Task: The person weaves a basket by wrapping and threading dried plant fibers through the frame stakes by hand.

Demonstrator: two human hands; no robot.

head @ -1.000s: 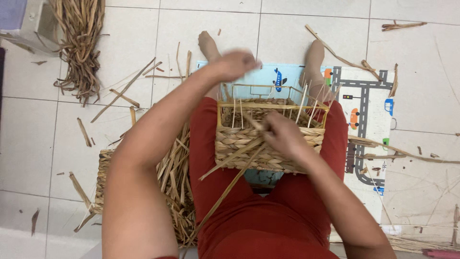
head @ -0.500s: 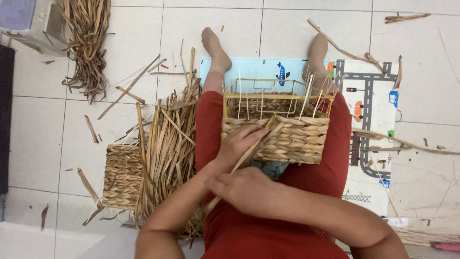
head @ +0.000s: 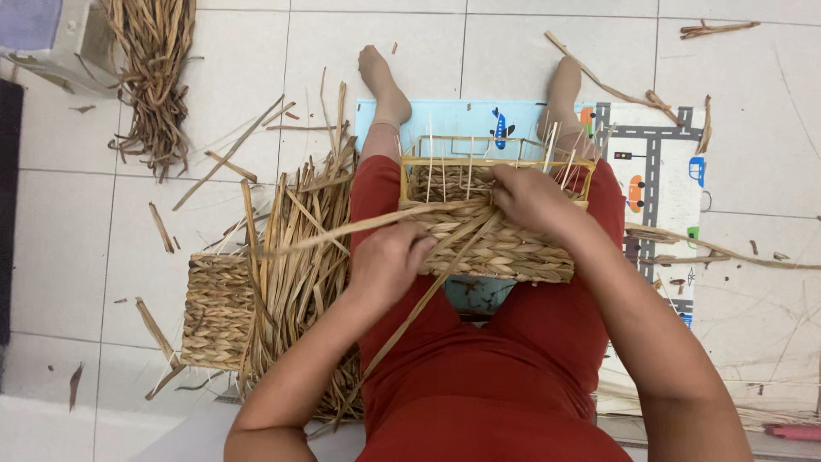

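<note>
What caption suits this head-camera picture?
Seated person's left hand pulls straw strands while right hand steadies a half-woven basket.

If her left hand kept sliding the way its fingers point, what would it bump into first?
The left hand points toward the half-woven basket on the lap, so its woven side wall comes first, most likely; the fingertips already seem to touch it, though depth is unclear.

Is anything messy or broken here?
Yes, a bit messy. Loose straw scraps lie scattered over the floor tiles. The basket on the lap is unfinished: bare wire sticks up at its rim. A long strand trails out sideways from it, near the left hand. The right hand rests on the rim. Nothing looks broken.
</note>
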